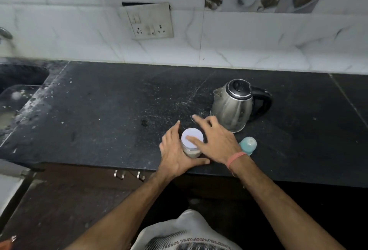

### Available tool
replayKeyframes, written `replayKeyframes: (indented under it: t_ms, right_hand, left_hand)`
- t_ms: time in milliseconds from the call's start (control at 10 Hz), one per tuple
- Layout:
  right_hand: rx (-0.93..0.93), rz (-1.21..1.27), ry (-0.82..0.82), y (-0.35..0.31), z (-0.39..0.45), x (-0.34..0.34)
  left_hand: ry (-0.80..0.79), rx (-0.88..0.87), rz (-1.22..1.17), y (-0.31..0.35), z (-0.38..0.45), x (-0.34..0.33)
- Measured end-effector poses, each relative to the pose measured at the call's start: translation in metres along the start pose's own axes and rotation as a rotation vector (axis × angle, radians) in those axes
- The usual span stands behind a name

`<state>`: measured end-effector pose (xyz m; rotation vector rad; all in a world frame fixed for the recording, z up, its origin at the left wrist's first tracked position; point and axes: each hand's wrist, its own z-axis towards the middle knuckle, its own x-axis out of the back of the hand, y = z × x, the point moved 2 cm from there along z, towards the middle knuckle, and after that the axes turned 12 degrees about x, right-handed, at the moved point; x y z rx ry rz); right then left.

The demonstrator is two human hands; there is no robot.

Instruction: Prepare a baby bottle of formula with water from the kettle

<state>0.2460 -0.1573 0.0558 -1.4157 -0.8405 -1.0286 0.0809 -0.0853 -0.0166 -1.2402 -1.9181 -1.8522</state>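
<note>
Left hand point(175, 157) wraps a white-lidded jar point(192, 143) on the counter point(99, 110); right hand point(214, 140), fingers spread, rests on its lid beside the kettle point(232, 104) and bottle point(248, 145).

Jar point(191, 146) left of bottle point(248, 145), before kettle point(233, 104)

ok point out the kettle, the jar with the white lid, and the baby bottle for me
kettle point(231, 108): head view, on its steel body.
jar with the white lid point(194, 135): head view, on the bare part of the lid.
baby bottle point(248, 144): head view, on its teal cap.
</note>
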Motion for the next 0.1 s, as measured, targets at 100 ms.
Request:
replayKeyframes:
  t_ms: [100]
  right_hand:
    - [-0.163,0.182,0.244,0.0078,-0.0008,0.0248]
  left_hand:
    - [0.098,-0.102,0.004,0.0191,0.0049,0.0201]
